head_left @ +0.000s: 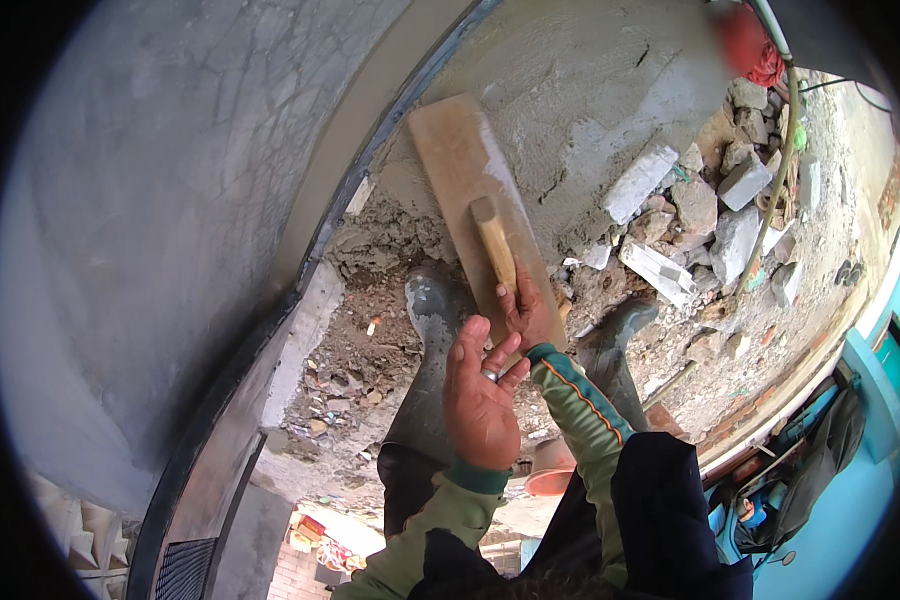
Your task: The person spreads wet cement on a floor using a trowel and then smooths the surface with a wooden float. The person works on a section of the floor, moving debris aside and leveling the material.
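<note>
Wood float, 1 pc: over wet cement edge, near end btwn boots. R hand clamped on handle end; L hand empty, half-curled. Risk: end grip may tip board, gouge cement.

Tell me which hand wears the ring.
The left hand, palm up, wears a silver ring; no ring shows on the right hand, holding the wooden handle.

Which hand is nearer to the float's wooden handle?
Right: the right hand holds the wooden handle at its lower end; the left hand is open, lower in the picture.
</note>
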`<action>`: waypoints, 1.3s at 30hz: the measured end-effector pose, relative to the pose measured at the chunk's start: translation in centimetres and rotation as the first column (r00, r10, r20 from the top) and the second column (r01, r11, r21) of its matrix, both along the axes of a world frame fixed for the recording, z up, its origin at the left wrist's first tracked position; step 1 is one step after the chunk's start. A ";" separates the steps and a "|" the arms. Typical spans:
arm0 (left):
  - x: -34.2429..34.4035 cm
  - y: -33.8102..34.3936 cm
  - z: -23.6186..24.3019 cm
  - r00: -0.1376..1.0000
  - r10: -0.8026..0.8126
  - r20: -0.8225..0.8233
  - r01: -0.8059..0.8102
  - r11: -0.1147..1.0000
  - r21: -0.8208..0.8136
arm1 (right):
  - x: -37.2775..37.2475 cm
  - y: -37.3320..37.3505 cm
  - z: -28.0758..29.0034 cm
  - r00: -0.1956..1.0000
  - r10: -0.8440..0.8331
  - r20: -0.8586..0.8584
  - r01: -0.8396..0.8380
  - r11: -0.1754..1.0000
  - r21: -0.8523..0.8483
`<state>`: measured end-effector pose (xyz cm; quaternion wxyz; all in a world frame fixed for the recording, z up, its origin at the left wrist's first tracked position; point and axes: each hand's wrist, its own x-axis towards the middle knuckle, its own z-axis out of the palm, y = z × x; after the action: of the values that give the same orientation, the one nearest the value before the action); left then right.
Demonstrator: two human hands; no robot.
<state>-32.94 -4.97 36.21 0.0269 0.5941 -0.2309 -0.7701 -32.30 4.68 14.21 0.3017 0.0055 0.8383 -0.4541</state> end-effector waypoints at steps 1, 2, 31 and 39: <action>0.2 0.3 -0.1 1.000 0.006 -0.003 -0.006 1.000 -0.014 | 0.1 -0.3 -0.4 0.994 -0.082 -0.069 0.081 0.996 -0.021; 0.4 0.7 -0.3 1.000 0.006 -0.005 -0.006 1.000 -0.022 | -1.1 -0.9 -1.4 0.980 -0.148 -0.133 0.148 0.989 -0.005; 0.1 1.8 0.4 0.998 -0.057 0.019 0.059 0.992 -0.115 | -12.4 -4.6 -0.7 0.969 -0.246 -0.031 0.246 0.969 -0.004; -0.4 1.9 0.9 0.994 -0.107 -0.036 0.098 0.977 -0.191 | -3.7 0.6 0.6 0.996 -0.084 -0.039 0.084 0.996 -0.010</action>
<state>-33.35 -3.10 37.14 0.0485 0.5583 -0.3324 -0.7586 -35.96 5.31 14.84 0.2658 0.0307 0.8412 -0.4699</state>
